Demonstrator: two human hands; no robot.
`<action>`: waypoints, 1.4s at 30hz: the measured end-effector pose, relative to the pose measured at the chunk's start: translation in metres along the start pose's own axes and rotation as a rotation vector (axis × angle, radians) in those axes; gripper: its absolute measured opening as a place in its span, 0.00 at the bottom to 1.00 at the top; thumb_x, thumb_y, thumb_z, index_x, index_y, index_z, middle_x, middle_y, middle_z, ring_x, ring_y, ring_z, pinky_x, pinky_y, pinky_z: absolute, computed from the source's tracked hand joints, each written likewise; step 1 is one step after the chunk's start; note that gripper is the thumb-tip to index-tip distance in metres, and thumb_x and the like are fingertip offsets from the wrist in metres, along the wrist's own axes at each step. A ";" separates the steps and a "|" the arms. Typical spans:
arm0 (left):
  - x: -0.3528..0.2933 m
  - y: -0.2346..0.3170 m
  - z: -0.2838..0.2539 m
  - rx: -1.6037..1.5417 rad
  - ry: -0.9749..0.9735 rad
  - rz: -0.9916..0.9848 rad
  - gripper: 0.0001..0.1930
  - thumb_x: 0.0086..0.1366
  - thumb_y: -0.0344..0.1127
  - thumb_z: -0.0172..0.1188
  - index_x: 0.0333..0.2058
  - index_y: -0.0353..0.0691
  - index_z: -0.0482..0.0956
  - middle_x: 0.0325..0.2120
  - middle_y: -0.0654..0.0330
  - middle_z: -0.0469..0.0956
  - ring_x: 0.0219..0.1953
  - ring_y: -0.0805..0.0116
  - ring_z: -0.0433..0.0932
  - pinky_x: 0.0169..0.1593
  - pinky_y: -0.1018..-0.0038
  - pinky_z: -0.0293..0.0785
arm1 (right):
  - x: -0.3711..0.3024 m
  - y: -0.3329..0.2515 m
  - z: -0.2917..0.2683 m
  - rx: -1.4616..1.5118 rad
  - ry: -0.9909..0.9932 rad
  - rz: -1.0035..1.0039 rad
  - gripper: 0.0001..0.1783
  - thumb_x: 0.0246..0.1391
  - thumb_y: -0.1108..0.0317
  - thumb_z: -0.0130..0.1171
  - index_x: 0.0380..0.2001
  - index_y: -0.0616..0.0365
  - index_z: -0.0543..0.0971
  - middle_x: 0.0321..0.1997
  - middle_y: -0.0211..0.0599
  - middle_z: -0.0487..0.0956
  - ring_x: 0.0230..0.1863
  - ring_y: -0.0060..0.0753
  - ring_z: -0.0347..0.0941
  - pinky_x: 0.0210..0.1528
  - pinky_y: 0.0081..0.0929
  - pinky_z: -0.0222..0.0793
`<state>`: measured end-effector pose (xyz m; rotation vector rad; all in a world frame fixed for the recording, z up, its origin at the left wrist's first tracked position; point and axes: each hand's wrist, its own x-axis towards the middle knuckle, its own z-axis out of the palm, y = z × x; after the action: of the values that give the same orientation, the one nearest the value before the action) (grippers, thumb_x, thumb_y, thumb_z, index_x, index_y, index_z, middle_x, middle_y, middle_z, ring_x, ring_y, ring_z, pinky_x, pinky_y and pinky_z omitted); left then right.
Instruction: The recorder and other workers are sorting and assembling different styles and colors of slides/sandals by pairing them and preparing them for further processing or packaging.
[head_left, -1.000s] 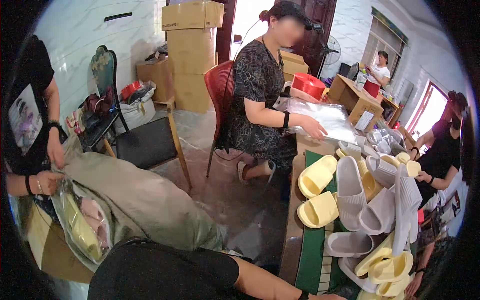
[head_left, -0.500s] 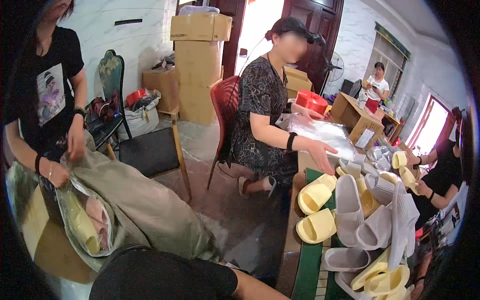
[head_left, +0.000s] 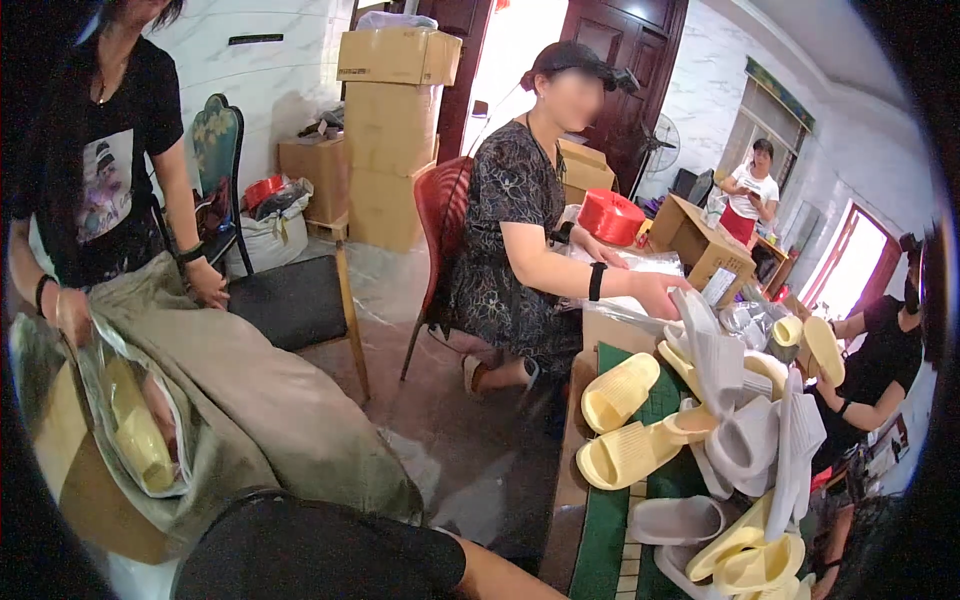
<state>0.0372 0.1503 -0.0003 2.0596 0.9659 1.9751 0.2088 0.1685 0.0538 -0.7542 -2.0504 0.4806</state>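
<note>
Neither of my hands shows. A black sleeve (head_left: 320, 550) with a bare arm (head_left: 505, 577) below it, seemingly mine, runs out at the lower edge. Beside it on the right, a table carries a pile of slippers: yellow slippers (head_left: 618, 458) at its near left and grey slippers (head_left: 678, 521) among more yellow ones. Across the table corner, a seated person's hand (head_left: 660, 292) is at a grey slipper (head_left: 712, 350) tilted up on the pile. At the right, another person's hand (head_left: 829, 393) holds a yellow slipper (head_left: 823, 350).
On the left, a standing person grips a large olive sack (head_left: 270, 400) with wrapped slippers inside. A black-seated chair (head_left: 290, 305) stands behind it. Stacked cartons (head_left: 392, 150) rise at the back. A red roll (head_left: 611, 217) and an open carton (head_left: 700, 245) sit beyond the slippers.
The seated person's hand has moved to a grey slipper, now tilted upward. The standing person's one hand has left the sack and hangs by the chair. The view has shifted slightly.
</note>
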 end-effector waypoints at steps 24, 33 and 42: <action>-0.003 -0.002 -0.003 0.048 0.016 0.004 0.12 0.68 0.30 0.56 0.23 0.41 0.71 0.21 0.59 0.67 0.26 0.58 0.68 0.34 0.65 0.66 | 0.001 0.002 0.001 0.069 -0.162 0.127 0.06 0.65 0.68 0.58 0.39 0.58 0.76 0.35 0.34 0.76 0.34 0.26 0.69 0.40 0.25 0.68; -0.002 0.000 -0.006 0.030 0.036 -0.021 0.06 0.65 0.31 0.59 0.27 0.42 0.77 0.26 0.58 0.73 0.31 0.58 0.73 0.36 0.65 0.70 | 0.011 -0.020 0.006 -0.126 -0.101 0.007 0.08 0.61 0.68 0.62 0.36 0.62 0.78 0.32 0.43 0.79 0.32 0.41 0.74 0.37 0.32 0.72; -0.009 -0.022 0.003 0.018 0.032 0.003 0.05 0.64 0.30 0.59 0.27 0.41 0.78 0.25 0.58 0.73 0.31 0.58 0.73 0.36 0.65 0.70 | 0.004 -0.006 -0.001 0.089 -0.076 -0.033 0.05 0.63 0.71 0.59 0.39 0.60 0.75 0.36 0.37 0.78 0.35 0.30 0.70 0.43 0.29 0.71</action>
<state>0.0333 0.1635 -0.0194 2.0456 0.9910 2.0142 0.2058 0.1668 0.0602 -0.6571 -2.0936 0.5852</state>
